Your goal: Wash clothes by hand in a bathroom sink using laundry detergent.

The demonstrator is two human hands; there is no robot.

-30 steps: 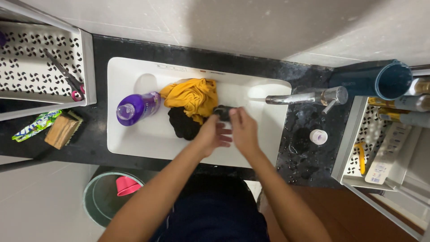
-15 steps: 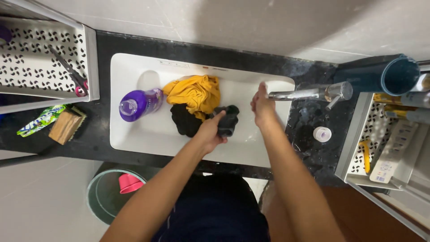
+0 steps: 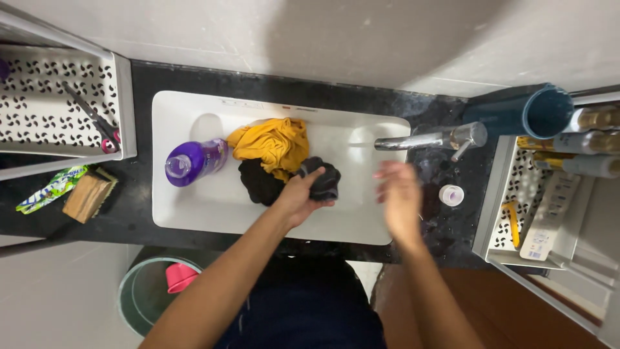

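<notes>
While blurred right hand hovers, left hand half-hides dark cloth.

sink white | bench black, speckled | cloth centre mustard yellow | cloth below it black | cloth in left hand dark grey | bottle purple | rack upper left white, dark cut-out pattern | cup upper right teal

Bright overhead light, motion-blurred right hand
</notes>
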